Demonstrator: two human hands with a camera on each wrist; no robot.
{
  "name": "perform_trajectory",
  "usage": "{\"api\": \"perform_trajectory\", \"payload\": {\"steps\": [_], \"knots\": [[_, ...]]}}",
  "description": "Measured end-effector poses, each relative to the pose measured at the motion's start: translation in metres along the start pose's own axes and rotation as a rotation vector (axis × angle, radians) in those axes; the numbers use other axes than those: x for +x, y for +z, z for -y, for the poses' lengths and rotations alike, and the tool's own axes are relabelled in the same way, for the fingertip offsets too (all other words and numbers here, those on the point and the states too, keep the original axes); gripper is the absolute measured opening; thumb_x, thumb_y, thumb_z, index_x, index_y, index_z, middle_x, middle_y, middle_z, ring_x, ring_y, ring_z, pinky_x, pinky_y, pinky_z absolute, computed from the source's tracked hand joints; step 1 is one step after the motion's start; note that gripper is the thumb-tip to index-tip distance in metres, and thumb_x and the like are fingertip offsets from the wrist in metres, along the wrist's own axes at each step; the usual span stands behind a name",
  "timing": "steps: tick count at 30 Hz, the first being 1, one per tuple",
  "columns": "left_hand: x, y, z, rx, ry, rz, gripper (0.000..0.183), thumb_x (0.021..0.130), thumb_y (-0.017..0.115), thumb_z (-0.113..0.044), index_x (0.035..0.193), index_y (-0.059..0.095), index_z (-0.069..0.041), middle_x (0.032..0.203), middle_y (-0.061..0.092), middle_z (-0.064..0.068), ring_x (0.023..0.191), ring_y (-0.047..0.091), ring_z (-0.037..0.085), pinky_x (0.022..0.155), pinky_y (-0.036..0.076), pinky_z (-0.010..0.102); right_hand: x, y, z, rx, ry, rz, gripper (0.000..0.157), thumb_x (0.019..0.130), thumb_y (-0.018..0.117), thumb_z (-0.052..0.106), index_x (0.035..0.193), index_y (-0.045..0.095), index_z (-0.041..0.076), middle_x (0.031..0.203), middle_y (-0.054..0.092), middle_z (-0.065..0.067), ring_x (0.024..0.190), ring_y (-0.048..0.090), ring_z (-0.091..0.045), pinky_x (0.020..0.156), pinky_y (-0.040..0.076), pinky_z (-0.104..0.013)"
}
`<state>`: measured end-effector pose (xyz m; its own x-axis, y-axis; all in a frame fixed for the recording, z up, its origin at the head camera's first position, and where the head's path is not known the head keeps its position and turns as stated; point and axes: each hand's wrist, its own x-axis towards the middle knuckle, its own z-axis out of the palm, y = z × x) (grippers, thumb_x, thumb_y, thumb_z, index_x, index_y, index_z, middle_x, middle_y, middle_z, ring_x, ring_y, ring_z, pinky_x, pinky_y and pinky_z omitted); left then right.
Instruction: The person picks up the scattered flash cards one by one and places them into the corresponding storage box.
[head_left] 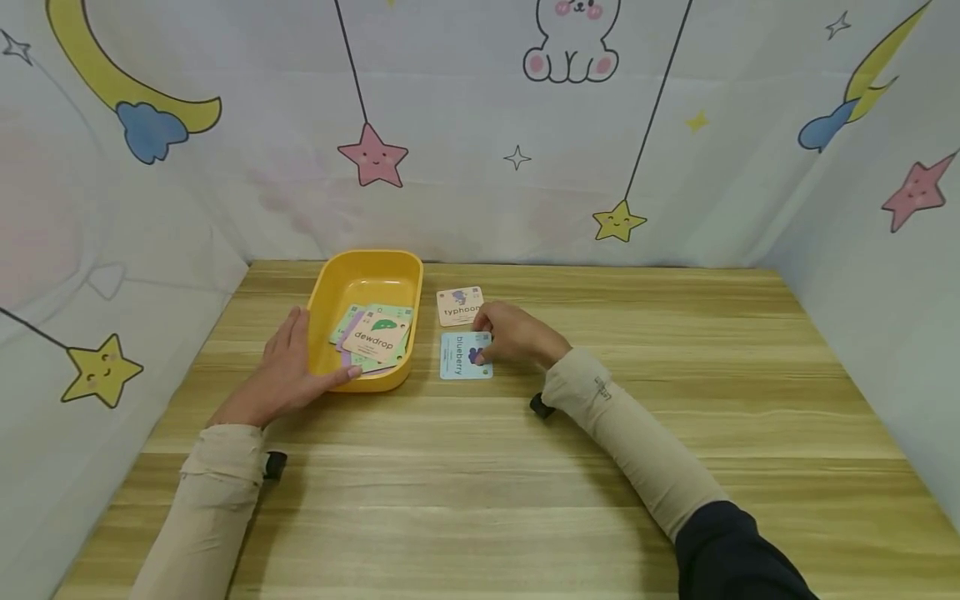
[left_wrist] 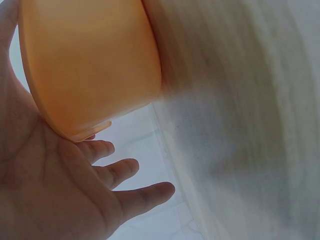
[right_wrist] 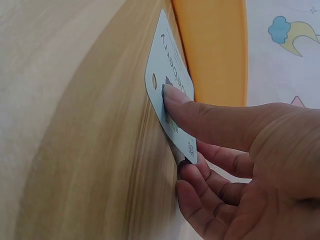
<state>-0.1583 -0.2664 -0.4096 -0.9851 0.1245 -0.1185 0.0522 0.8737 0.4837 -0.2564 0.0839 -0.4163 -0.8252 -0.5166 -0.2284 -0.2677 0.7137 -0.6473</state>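
My left hand (head_left: 288, 371) rests against the near left corner of a yellow plastic bin (head_left: 416, 292), its thumb along the front rim and its fingers spread beside the left wall. The left wrist view shows the palm (left_wrist: 50, 175) touching the bin's outer wall (left_wrist: 95, 60). With thumb and fingers my right hand (head_left: 517, 335) pinches the edge of a light blue "blueberry" card (head_left: 454, 357). In the right wrist view the thumb presses on the card's face (right_wrist: 159, 55), with fingers around its lower edge. Just behind lies a cream "typhoon" card (head_left: 454, 308), partly covered by the right hand.
Several word cards lie piled in the bin, a cream "dewdrop" card (head_left: 377, 335) on top. The wooden tabletop (head_left: 465, 500) ends at a patterned cloth backdrop (head_left: 465, 208), which also rises at both sides.
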Motion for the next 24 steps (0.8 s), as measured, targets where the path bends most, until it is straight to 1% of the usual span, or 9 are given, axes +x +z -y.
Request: {"api": "perform_trajectory", "payload": {"steps": [7, 10, 15, 18, 21, 22, 24], "knots": [[0.0, 0.0, -0.001, -0.007, -0.005, 0.006, 0.133, 0.084, 0.067, -0.071, 0.158, -0.014, 0.004, 0.166, -0.015, 0.026, 0.152, -0.004, 0.051, 0.118, 0.011, 0.072, -0.001, -0.001, -0.003, 0.095, 0.032, -0.002, 0.044, 0.079, 0.089, 0.014, 0.114, 0.061, 0.013, 0.108, 0.059, -0.006, 0.099, 0.055, -0.023, 0.089, 0.046, -0.036], [0.0, -0.001, -0.001, -0.006, -0.001, -0.001, 0.132, 0.084, 0.067, -0.07, 0.158, -0.013, 0.004, 0.166, -0.014, 0.027, 0.152, -0.004, 0.051, 0.118, 0.01, 0.071, 0.001, -0.004, -0.006, 0.114, 0.025, 0.001, 0.043, 0.08, 0.088, 0.013, 0.115, 0.062, 0.014, 0.11, 0.059, -0.006, 0.101, 0.054, -0.023, 0.091, 0.046, -0.036], [0.0, -0.002, -0.002, -0.004, 0.004, -0.004, 0.131, 0.085, 0.068, -0.069, 0.159, -0.012, 0.004, 0.166, -0.013, 0.028, 0.152, -0.004, 0.051, 0.118, 0.008, 0.071, 0.003, -0.007, -0.009, 0.18, 0.01, 0.033, 0.042, 0.082, 0.085, 0.007, 0.117, 0.063, 0.012, 0.118, 0.06, -0.01, 0.107, 0.054, -0.026, 0.095, 0.046, -0.038], [0.0, -0.002, -0.002, -0.001, 0.0, 0.001, 0.132, 0.084, 0.067, -0.07, 0.158, -0.013, 0.004, 0.166, -0.014, 0.027, 0.152, -0.005, 0.051, 0.118, 0.009, 0.071, 0.003, -0.007, -0.01, 0.229, -0.001, 0.052, 0.043, 0.084, 0.083, 0.004, 0.121, 0.063, 0.011, 0.118, 0.06, -0.012, 0.103, 0.056, -0.025, 0.089, 0.05, -0.034], [0.0, -0.001, -0.002, -0.002, -0.005, 0.006, 0.133, 0.084, 0.066, -0.072, 0.158, -0.013, 0.004, 0.166, -0.015, 0.026, 0.152, -0.005, 0.051, 0.118, 0.01, 0.072, 0.002, -0.005, -0.012, 0.285, -0.02, 0.074, 0.044, 0.086, 0.08, 0.001, 0.126, 0.061, 0.008, 0.115, 0.06, -0.015, 0.095, 0.061, -0.023, 0.078, 0.056, -0.03], [0.0, -0.001, -0.001, 0.0, -0.005, 0.005, 0.133, 0.084, 0.066, -0.072, 0.158, -0.013, 0.004, 0.166, -0.015, 0.026, 0.152, -0.005, 0.051, 0.118, 0.011, 0.072, 0.003, -0.005, -0.013, 0.3, -0.026, 0.081, 0.045, 0.087, 0.078, 0.0, 0.128, 0.061, 0.007, 0.113, 0.06, -0.015, 0.092, 0.062, -0.022, 0.075, 0.057, -0.029], [0.0, -0.001, -0.001, -0.001, -0.003, 0.001, 0.132, 0.084, 0.067, -0.071, 0.158, -0.013, 0.004, 0.166, -0.015, 0.027, 0.152, -0.004, 0.051, 0.118, 0.011, 0.072, 0.002, -0.004, -0.014, 0.316, -0.035, 0.09, 0.046, 0.089, 0.076, -0.001, 0.131, 0.059, 0.006, 0.111, 0.06, -0.016, 0.088, 0.065, -0.021, 0.073, 0.059, -0.03]]}}
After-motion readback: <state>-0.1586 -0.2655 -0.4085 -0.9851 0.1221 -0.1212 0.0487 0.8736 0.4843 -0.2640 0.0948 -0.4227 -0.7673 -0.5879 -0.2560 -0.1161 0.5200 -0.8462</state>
